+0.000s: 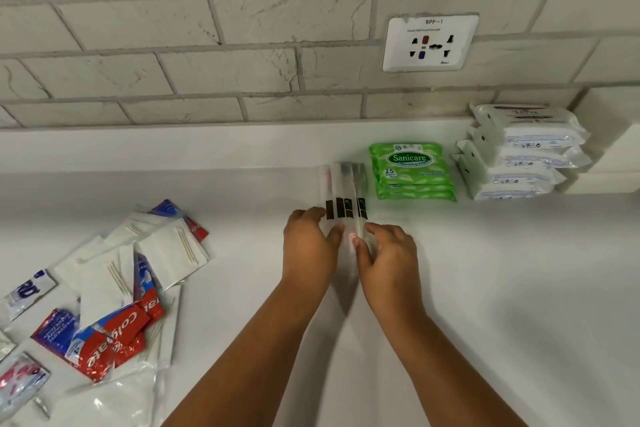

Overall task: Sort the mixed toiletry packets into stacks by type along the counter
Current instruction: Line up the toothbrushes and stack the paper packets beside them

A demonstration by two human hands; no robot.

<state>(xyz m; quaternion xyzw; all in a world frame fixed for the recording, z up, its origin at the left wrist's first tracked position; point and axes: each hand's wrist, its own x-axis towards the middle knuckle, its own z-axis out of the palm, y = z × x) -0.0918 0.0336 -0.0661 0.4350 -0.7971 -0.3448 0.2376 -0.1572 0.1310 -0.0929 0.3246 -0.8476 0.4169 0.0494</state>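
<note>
Several long clear packets with black labels [343, 189] lie side by side on the white counter [485, 270], pointing toward the wall. My left hand [308, 243] and my right hand [388, 253] press in on their near ends from either side, fingers curled around them. Just right of them sits a stack of green Sanicare wipe packs [412, 172]. Further right stands a taller stack of white wipe packs [519, 152]. At the left lies a mixed heap: red Colgate sachets [114, 336], white toothpick packets [173, 250] and blue-and-white sachets [27, 291].
A grey brick-tile wall runs behind the counter, with a white power socket [431, 43] above the green packs. A white block [609, 139] stands at the far right corner. A clear plastic bag [104, 402] lies under the heap at the lower left.
</note>
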